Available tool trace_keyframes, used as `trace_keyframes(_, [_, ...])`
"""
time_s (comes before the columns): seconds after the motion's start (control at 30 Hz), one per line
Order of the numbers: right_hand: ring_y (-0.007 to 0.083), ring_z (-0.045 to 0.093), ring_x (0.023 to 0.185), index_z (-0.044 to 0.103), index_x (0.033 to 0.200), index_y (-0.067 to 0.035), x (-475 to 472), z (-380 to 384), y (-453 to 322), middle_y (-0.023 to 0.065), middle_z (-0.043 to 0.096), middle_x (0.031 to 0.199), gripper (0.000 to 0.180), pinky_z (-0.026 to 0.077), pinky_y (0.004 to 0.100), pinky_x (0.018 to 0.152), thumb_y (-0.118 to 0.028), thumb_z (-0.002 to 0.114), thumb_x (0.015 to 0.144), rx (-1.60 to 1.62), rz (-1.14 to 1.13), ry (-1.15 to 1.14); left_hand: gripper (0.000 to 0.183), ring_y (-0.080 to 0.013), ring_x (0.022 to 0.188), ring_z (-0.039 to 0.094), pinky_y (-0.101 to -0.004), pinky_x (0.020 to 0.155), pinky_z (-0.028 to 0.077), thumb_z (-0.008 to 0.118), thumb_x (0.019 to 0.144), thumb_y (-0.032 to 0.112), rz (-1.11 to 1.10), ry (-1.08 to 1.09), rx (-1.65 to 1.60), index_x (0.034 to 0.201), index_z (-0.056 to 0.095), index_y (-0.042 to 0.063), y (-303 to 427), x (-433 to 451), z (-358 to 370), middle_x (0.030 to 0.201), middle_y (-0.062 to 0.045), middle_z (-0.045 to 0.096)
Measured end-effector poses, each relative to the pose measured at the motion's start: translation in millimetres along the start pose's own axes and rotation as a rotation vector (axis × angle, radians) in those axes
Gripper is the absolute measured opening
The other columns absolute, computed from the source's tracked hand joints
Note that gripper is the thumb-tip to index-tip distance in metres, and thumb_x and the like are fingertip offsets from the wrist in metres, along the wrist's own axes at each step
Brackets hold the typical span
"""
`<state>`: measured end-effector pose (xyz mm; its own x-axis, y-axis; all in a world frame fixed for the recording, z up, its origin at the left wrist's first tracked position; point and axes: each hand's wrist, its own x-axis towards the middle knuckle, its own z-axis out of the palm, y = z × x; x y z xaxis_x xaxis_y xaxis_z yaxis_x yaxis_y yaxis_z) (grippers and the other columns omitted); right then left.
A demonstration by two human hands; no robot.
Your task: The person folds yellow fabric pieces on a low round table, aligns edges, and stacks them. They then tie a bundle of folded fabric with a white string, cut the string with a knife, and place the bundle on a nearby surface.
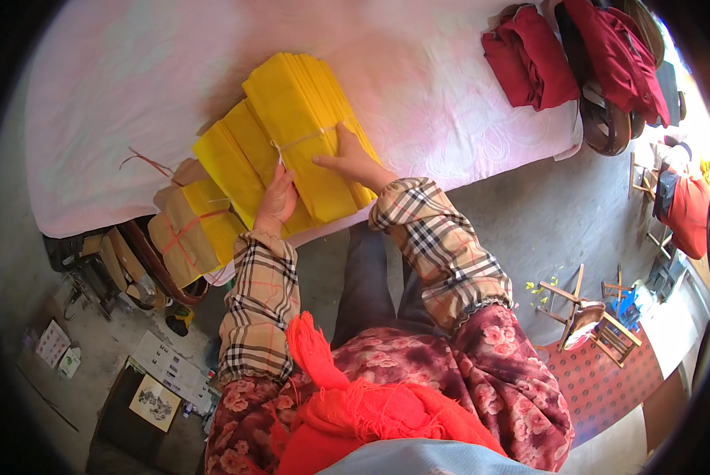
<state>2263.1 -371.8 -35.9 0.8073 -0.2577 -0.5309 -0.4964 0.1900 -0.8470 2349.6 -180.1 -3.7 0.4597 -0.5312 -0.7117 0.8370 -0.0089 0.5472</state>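
Note:
A stack of folded yellow sheets (295, 101), paper or thin cloth, lies on the covered table in front of me. A pale string (307, 138) runs around it, with a knot at its left side. Just below that knot, the fingertips of my left hand (278, 199) pinch what looks like the loose string end. My right hand (358, 160) rests on the stack's right part, thumb and forefinger spread, forefinger close to the string. More yellow sheets (230, 163) lie under and left of this stack. Farther left sits a brown-wrapped yellow bundle (189, 234) tied with reddish string.
Pink-white cloth (123, 107) covers the table. Folded dark red garments (530, 59) lie at its right end, by a wooden chair arm (610, 130). Small wooden stools (569, 303) stand on the floor to the right. Papers (171, 368) lie at lower left.

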Motion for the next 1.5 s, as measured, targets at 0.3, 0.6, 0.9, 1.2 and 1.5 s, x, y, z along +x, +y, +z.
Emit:
trace_keyframes(0.3, [0.0415,0.038,0.131,0.028,0.144,0.006,-15,5,16,0.0281,0.04,0.14,0.097,0.032,0.0429,0.11,-0.033,0.079,0.071,-0.087,-0.111,0.058,0.058,-0.022,0.134,0.037,-0.0373,0.113,0.027,0.054,0.097,0.015,0.04,0.098,0.052,0.148,0.027,0.01,4,6,16,0.147,-0.006,0.038])
trace_keyframes(0.6, [0.0421,0.039,0.13,0.033,0.141,0.005,-5,9,-8,0.0277,0.042,0.139,0.084,0.032,0.0445,0.11,-0.027,0.075,0.075,-0.065,-0.111,0.116,0.059,-0.0205,0.129,0.042,-0.0351,0.109,0.033,0.052,0.097,0.009,0.096,0.139,0.282,0.149,0.025,0.01,26,14,27,0.144,-0.007,0.04])
trace_keyframes(0.9, [0.0419,0.03,0.137,0.036,0.141,0.005,52,-34,35,0.0277,0.034,0.146,0.065,0.025,0.045,0.114,-0.037,0.054,0.095,0.025,-0.159,0.212,0.063,-0.0229,0.137,0.034,-0.0362,0.113,0.025,0.035,0.102,0.046,0.275,0.184,0.265,0.149,0.025,0.005,25,71,20,0.15,-0.008,0.035])
trace_keyframes(1.2, [0.0368,0.006,0.147,0.023,0.15,-0.004,142,-56,59,0.0211,0.014,0.158,0.069,0.008,0.0504,0.117,-0.047,0.037,0.099,0.056,-0.188,-0.001,0.073,-0.0243,0.138,0.032,-0.0379,0.115,0.023,0.034,0.099,0.057,0.233,0.156,0.245,0.151,0.023,0.006,12,133,11,0.153,-0.008,0.029])
trace_keyframes(1.5, [0.0334,-0.002,0.148,0.013,0.154,-0.01,180,-62,58,0.0127,0.007,0.161,0.075,0.002,0.0526,0.116,-0.059,0.025,0.098,0.142,-0.163,-0.107,0.075,-0.0213,0.14,0.028,-0.0366,0.115,0.023,0.034,0.098,0.06,0.307,0.109,0.332,0.153,0.014,0.013,-1,165,43,0.155,-0.005,0.025])
